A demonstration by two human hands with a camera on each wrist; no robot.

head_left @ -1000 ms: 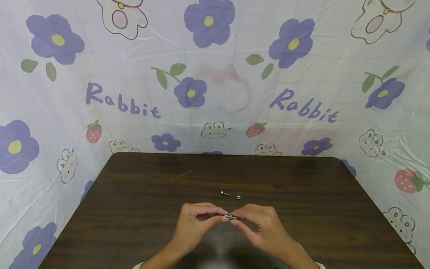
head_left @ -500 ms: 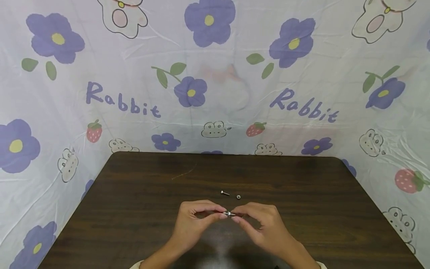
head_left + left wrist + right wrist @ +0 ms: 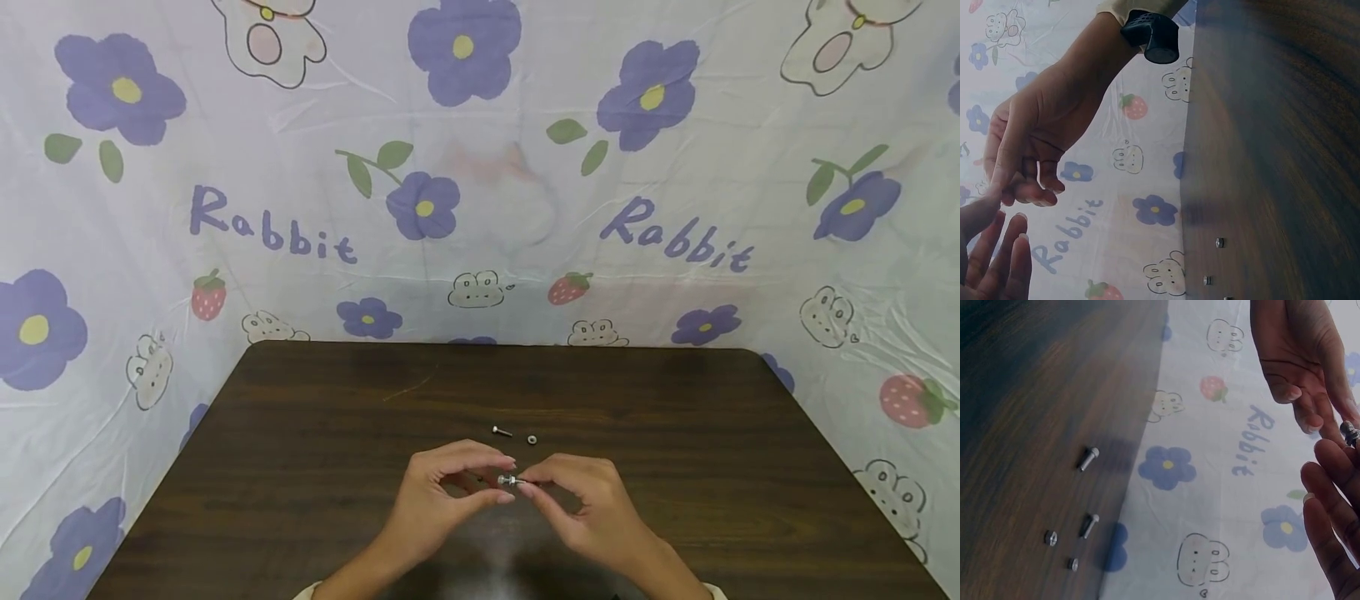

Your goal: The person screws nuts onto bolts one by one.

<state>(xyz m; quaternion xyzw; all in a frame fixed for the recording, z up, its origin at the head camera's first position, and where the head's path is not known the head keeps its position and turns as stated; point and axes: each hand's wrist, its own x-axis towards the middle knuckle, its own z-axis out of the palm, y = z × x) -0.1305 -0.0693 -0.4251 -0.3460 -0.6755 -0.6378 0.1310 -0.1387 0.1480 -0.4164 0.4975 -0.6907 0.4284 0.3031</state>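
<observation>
A small silver bolt with a nut on it (image 3: 508,480) is held level between the hands in the head view. My right hand (image 3: 596,496) pinches its right end between thumb and index finger. Around its left end, the thumb and index finger of my left hand (image 3: 438,487) are parted and do not grip it. In the right wrist view the bolt (image 3: 1350,433) shows at the right edge, partly hidden by fingers. The left wrist view shows both hands, my right hand (image 3: 1035,131) above, with the bolt hidden.
Beyond the hands, a loose bolt (image 3: 502,431) and a nut (image 3: 532,440) lie on the dark wooden table (image 3: 337,417). The right wrist view shows another bolt (image 3: 1090,525) and nut (image 3: 1073,564). A patterned cloth (image 3: 480,242) hangs behind and at the sides.
My left thumb and index finger have parted from the bolt, which they were pinching. My right hand keeps hold of it after shifting its fingers slightly.
</observation>
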